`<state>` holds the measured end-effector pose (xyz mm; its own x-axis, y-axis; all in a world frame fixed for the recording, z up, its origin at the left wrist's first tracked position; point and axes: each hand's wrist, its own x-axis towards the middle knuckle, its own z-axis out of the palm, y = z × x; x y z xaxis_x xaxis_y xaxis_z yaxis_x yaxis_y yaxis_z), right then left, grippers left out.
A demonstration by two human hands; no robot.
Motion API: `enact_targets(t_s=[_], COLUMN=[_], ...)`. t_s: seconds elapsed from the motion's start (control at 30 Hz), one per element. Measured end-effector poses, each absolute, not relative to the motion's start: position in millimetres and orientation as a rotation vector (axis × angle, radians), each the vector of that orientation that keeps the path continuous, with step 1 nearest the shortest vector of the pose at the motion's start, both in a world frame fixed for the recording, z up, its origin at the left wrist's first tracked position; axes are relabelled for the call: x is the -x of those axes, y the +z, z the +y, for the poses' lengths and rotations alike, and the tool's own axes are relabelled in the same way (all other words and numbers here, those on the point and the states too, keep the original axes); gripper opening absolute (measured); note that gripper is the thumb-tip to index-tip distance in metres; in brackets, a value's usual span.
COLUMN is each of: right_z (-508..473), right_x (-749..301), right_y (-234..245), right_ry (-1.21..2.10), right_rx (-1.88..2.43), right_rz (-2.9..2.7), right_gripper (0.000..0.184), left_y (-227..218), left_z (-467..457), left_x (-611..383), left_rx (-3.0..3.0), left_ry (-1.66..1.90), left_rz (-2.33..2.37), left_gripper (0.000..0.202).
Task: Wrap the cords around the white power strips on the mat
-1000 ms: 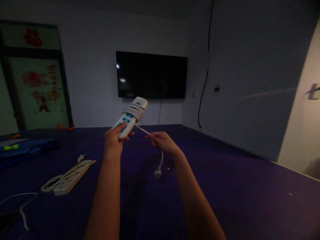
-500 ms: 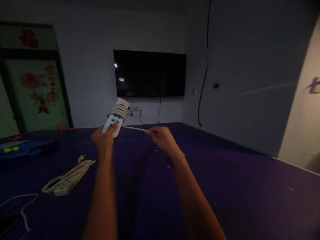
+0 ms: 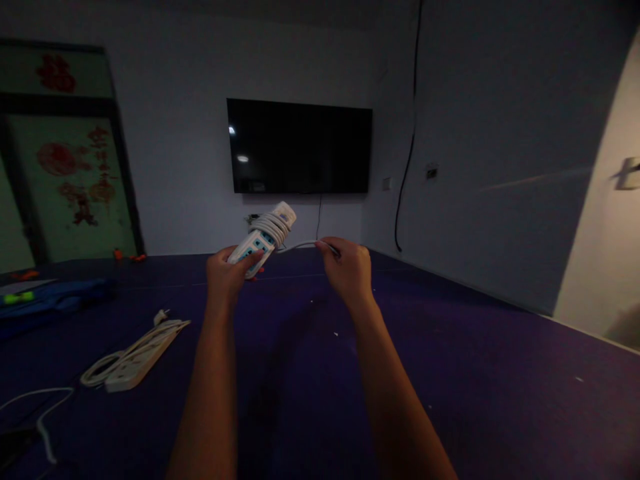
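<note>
My left hand (image 3: 229,273) is closed around the lower end of a white power strip (image 3: 256,248) with blue sockets, thumb across its face. The strip is held up off the floor, tilted with its top end to the right. Several turns of its white cord (image 3: 273,225) are wrapped round the upper part. A free stretch of that cord runs to the right into my right hand (image 3: 347,263), which pinches it between thumb and fingers. Where the cord goes beyond the right hand is hidden.
A second white power strip (image 3: 135,363) with bundled cord lies on the purple floor (image 3: 310,400) at left. Nearer is a loose white cable (image 3: 44,427). A blue cloth (image 3: 70,297) lies further left. A television (image 3: 300,147) hangs on the far wall; a black cable (image 3: 406,173) dangles right of it.
Both hands have shifted to the right with the power strip and cord. The strip has tilted further to the right. The cord between the hands now bows slightly upward.
</note>
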<state>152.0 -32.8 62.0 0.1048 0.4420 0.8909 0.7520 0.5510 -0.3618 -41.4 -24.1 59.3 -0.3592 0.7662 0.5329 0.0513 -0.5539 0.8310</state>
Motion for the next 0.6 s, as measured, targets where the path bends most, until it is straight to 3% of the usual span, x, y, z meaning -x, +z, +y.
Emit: enact_targets(t_s=[0.2, 0.43, 0.6], right_z=[-50, -46, -43], right_x=[-142, -151, -161], right_y=[67, 68, 67], right_ry=[-0.374, -0.389, -0.086], right_rx=[0.975, 0.902, 0.741], right_rz=[-1.704, -1.845, -1.948], right_gripper=[0.027, 0.022, 0.016], left_y=[56, 64, 68], left_z=[-16, -47, -61], left_x=[33, 40, 45], left_rx=[-1.567, -2.049, -2.143], left_ry=[1.898, 1.086, 0.799], left_rz=[1.294, 1.281, 1.186], left_gripper=[0.039, 0.022, 0.022])
